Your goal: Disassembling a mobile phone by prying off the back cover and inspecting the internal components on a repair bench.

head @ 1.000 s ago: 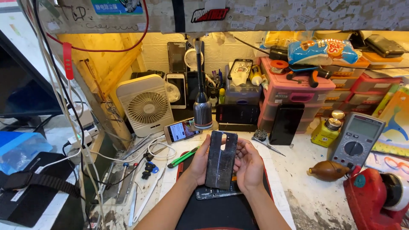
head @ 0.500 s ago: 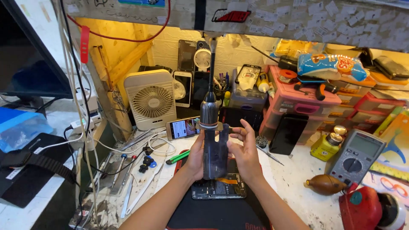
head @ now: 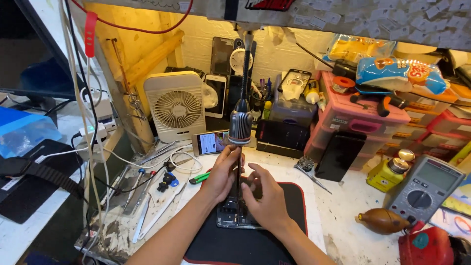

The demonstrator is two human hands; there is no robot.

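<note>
Cluttered white workbench (head: 353,216) bears black mat (head: 221,243), fan (head: 176,105).

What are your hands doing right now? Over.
Left hand and right hand both hold the phone screen panel upright, edge-on. Opened phone on black mat beneath. Lamp head close above.

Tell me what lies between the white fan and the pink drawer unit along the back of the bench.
Head view: between the white fan and the pink drawer unit stand propped phones, a gooseneck lamp and a black box.
</note>
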